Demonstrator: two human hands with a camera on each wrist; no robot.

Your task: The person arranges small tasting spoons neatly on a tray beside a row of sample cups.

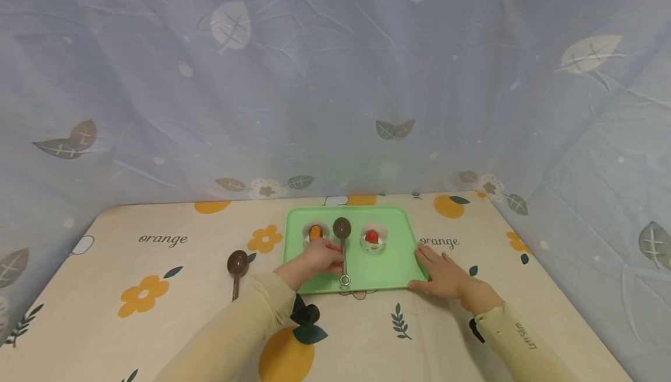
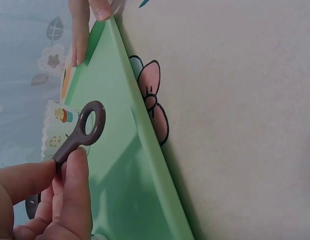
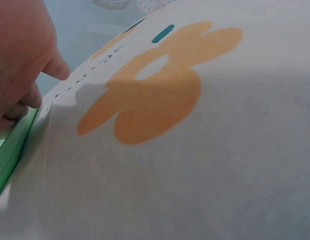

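Note:
My left hand [image 1: 321, 255] pinches a brown spoon [image 1: 342, 228] by its handle, over the green tray [image 1: 395, 265]. The spoon's bowl points to the back of the tray; its ringed handle end [image 2: 99, 125] sticks out past my fingertips in the left wrist view. On the tray stand two small white cups. An orange piece [image 1: 315, 232] is in the left cup [image 1: 326, 229], partly behind my hand. The right cup [image 1: 373, 248] holds a red piece [image 1: 371, 236]. My right hand [image 1: 442, 274], fingers extended, rests at the tray's right front corner.
Left of the tray, a second brown spoon [image 1: 238, 262] lies on the table, its handle end hidden by my left sleeve [image 1: 246, 318]. A patterned cloth [image 1: 189, 335] covers the table. Pale blue curtains [image 1: 314, 108] hang behind and at the sides.

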